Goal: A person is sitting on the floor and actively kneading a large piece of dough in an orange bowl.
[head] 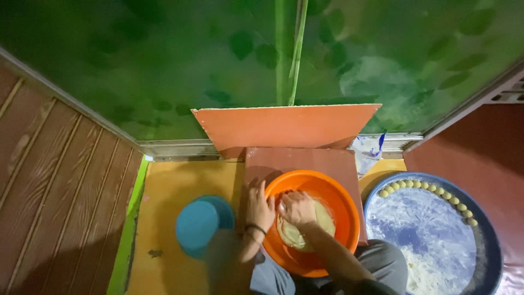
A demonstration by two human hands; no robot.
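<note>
An orange plastic basin rests on a reddish tile in front of my knees. Pale dough lies in its bottom. My right hand presses down on the dough inside the basin, fingers spread and dusted with flour. My left hand grips the basin's left rim; a dark band circles that wrist.
A blue lidded container stands on the yellow floor to the left. A big blue floured tray sits to the right, with several small dough balls lined along its far rim. An upright orange tile leans on the green wall behind.
</note>
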